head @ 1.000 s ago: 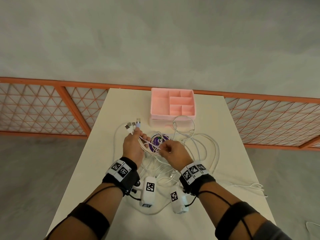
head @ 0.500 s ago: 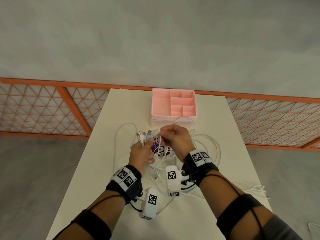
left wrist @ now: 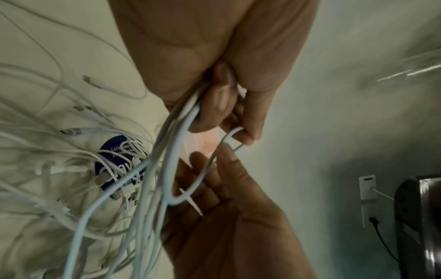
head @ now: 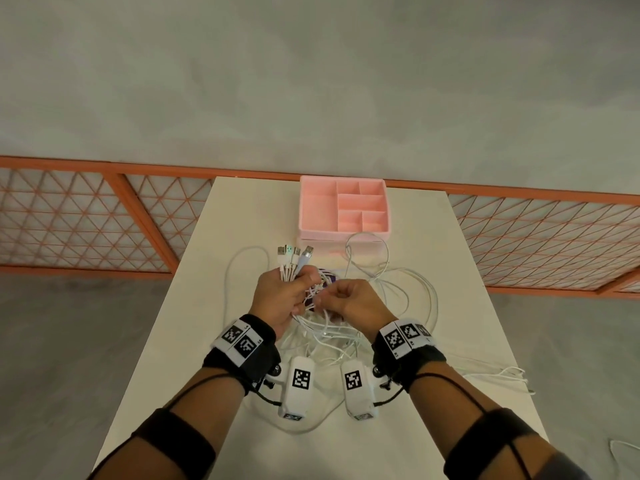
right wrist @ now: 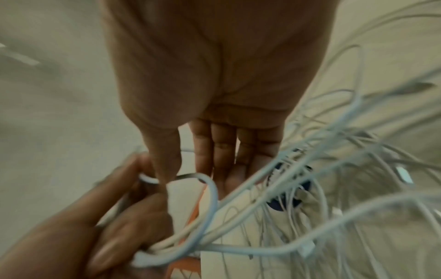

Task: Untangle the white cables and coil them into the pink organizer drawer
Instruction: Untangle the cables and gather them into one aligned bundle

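Between your hands: the tangle of white cables (head: 349,306).
Your left hand (head: 280,299) grips a plug-end bundle; your right hand (head: 353,303) pinches one strand beside it; the pink organizer drawer (head: 343,211) sits beyond both.

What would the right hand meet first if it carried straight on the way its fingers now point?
Most likely the left hand: the right hand points leftward at it, pinching a white cable loop at the left fingers. They look almost touching, though depth is unclear.

Black wristbands (head: 242,355) with square-code tags, white wrist cameras (head: 297,389), black armbands (head: 173,445)
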`<action>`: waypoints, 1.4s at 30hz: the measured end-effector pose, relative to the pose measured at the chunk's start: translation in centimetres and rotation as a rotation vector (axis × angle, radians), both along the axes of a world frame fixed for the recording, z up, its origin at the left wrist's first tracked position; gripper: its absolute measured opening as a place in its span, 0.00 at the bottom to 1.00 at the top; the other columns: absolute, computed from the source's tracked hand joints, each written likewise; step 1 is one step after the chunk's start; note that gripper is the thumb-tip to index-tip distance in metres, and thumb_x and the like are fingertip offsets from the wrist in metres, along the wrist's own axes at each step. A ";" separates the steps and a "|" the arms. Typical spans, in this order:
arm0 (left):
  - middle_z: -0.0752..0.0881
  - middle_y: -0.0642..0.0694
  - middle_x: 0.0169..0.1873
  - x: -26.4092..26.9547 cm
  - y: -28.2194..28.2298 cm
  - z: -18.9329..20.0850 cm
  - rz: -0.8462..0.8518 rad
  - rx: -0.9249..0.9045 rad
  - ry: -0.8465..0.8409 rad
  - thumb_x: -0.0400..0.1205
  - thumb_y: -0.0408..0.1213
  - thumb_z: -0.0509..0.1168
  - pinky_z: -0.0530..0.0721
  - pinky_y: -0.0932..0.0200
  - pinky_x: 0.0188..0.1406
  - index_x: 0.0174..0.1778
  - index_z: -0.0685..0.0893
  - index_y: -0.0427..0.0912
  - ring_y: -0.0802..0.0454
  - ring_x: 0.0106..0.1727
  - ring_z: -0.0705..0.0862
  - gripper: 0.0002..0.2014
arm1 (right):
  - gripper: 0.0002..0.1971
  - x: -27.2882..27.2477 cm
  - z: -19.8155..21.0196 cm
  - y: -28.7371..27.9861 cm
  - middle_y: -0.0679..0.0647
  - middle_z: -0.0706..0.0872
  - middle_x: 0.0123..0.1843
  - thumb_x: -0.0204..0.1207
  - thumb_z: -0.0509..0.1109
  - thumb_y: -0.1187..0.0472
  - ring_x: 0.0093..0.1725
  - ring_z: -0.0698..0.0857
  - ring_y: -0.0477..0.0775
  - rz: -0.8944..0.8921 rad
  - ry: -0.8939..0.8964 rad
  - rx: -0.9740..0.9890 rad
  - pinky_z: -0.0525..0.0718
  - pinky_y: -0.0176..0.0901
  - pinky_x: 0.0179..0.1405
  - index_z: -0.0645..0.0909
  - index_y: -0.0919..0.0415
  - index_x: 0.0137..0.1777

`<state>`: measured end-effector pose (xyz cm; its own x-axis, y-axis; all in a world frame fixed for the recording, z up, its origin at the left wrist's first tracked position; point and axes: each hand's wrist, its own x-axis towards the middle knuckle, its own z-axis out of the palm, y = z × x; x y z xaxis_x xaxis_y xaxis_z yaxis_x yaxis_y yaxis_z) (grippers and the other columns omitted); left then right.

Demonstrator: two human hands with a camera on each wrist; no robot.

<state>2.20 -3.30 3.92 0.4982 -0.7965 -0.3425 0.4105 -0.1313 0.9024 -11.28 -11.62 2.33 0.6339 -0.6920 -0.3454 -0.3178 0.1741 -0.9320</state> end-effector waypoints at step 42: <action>0.88 0.45 0.36 0.4 -2.5 0.2 0.104 -0.167 0.034 0.80 0.37 0.73 0.65 0.65 0.16 0.49 0.86 0.32 0.59 0.19 0.64 0.10 | 0.14 -2.0 14.2 -5.8 0.62 0.77 0.23 0.69 0.64 0.65 0.22 0.73 0.53 -0.461 -0.300 -0.579 0.72 0.47 0.26 0.80 0.60 0.22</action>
<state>2.60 -5.82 4.11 0.5712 -0.7885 -0.2281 0.4448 0.0638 0.8934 -13.26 -17.46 16.51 0.2488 -0.9245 0.2889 -0.0532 -0.3109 -0.9489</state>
